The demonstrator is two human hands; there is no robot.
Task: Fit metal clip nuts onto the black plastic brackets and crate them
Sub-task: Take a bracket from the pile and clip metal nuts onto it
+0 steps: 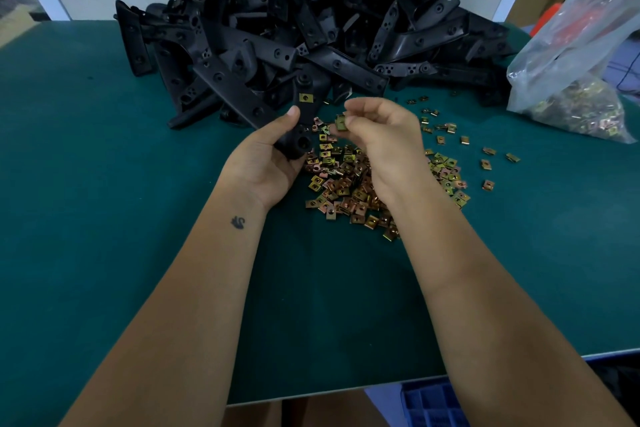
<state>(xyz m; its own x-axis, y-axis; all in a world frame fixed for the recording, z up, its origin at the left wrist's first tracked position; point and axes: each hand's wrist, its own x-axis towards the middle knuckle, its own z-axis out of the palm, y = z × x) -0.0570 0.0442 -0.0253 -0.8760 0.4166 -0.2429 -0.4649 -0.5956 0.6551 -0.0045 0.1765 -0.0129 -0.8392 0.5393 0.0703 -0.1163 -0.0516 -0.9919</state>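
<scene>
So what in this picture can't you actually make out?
Head view only:
- Lower end of the held bracket: covered by the left hand.
- Clip nut in the right hand: its fingers hide most of it.
- Pile of loose nuts: partly behind the right wrist.
- Plastic bag: cut off by the right edge; contents blurred.
- Blue crate: cut off by the bottom edge and the right arm.

We see a green table carrying a heap of black brackets at upper centre, loose clip nuts mid-frame, and a clear plastic bag of nuts at upper right.
</scene>
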